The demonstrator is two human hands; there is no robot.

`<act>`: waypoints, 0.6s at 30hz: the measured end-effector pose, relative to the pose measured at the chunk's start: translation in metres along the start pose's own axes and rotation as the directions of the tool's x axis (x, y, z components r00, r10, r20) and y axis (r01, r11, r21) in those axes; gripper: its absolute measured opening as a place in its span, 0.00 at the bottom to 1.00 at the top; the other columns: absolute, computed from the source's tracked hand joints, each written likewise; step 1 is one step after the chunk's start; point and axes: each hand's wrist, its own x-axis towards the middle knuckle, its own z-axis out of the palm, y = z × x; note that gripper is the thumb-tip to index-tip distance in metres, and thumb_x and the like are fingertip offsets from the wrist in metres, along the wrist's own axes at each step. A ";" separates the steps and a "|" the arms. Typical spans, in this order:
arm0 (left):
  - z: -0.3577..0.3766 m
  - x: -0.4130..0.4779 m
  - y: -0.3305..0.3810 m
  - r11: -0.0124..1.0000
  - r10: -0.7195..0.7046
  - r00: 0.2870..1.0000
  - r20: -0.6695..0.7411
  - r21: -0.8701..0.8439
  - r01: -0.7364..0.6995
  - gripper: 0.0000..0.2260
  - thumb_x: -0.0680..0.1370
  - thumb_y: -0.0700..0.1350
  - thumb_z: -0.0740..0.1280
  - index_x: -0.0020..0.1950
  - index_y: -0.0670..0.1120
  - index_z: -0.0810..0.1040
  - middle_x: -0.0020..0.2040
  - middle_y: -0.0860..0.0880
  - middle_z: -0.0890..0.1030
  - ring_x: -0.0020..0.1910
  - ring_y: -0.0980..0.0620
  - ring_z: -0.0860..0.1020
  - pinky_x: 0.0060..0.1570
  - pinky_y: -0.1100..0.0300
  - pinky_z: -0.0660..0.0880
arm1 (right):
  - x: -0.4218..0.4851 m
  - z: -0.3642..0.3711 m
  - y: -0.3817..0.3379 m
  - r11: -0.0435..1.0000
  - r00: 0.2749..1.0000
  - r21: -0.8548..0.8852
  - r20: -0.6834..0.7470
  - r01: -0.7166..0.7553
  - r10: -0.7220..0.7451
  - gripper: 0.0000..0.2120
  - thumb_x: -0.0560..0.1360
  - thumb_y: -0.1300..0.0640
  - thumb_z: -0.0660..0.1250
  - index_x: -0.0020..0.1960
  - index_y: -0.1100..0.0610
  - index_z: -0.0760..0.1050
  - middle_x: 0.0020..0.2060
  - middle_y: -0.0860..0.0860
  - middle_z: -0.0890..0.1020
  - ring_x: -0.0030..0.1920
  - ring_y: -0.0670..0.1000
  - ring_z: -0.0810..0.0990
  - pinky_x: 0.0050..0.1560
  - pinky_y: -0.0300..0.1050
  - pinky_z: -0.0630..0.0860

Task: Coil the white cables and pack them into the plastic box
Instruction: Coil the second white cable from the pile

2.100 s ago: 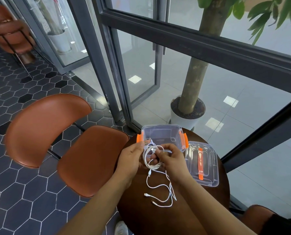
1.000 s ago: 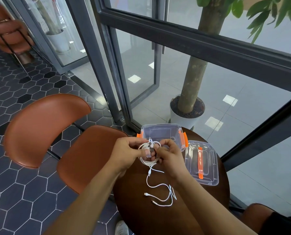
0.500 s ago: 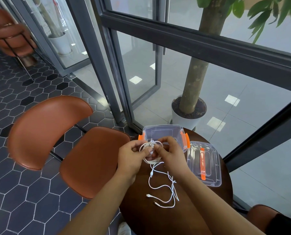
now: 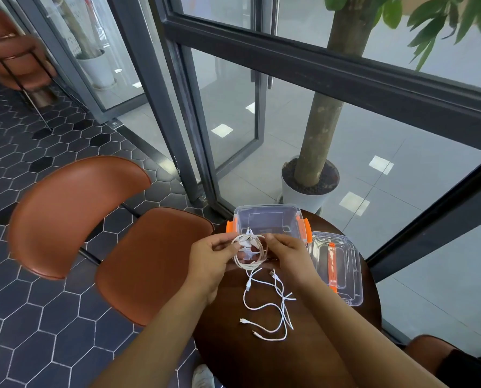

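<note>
Biggest thing around is the brown chair (image 4: 93, 219), off to the left of the fingers, and a potted tree (image 4: 320, 130) stands behind the glass, way past them. Everything else sits on a small round dark table (image 4: 233, 345).

The clear plastic box (image 4: 267, 219) with orange clips is open, right behind the fingers at the far edge of the table. I can't make out anything inside it through the plastic. Its lid (image 4: 343, 270) lies flat to the right of the fingers, just beside the box.

The left hand (image 4: 208, 261) and right hand (image 4: 289, 256) meet in the middle, just above the table. Some loose white cables (image 4: 267, 306) lie in a messy tangle on the table, on the near side of the fingers, between the two forearms.

Smallest bit: the coiled white cable (image 4: 249, 252), a little loop held up in front of the box. The left fingers (image 4: 222, 245) pinch its left side and the right fingers (image 4: 271, 240) are curled onto its right side, so both hands have hold of it.
</note>
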 end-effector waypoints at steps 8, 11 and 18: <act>0.006 0.002 -0.009 0.998 0.031 0.996 -0.084 0.054 -0.027 0.08 0.75 0.31 0.70 0.52 0.39 0.85 0.44 0.42 0.86 0.41 0.42 0.85 0.42 0.49 0.84 | -0.004 -0.008 0.003 0.993 0.997 -0.115 0.074 -0.023 0.032 0.12 0.82 0.62 0.63 0.61 0.60 0.81 0.46 0.57 0.87 0.44 0.55 0.88 0.44 0.45 0.85; 0.010 0.002 -0.014 0.999 0.006 0.996 -0.094 0.051 -0.001 0.08 0.75 0.31 0.70 0.51 0.39 0.85 0.45 0.41 0.86 0.40 0.41 0.85 0.42 0.46 0.84 | -0.001 -0.010 0.002 0.971 0.997 -0.239 0.076 -0.015 0.034 0.12 0.82 0.61 0.62 0.60 0.58 0.82 0.44 0.56 0.87 0.40 0.54 0.87 0.41 0.43 0.84; 0.021 0.001 -0.020 0.996 0.027 0.998 -0.062 0.088 -0.021 0.09 0.76 0.31 0.70 0.53 0.41 0.84 0.42 0.41 0.86 0.39 0.44 0.86 0.43 0.48 0.84 | -0.006 -0.018 0.001 0.900 0.993 -0.435 0.114 0.013 0.041 0.12 0.83 0.59 0.60 0.49 0.58 0.82 0.34 0.54 0.81 0.32 0.49 0.79 0.35 0.39 0.79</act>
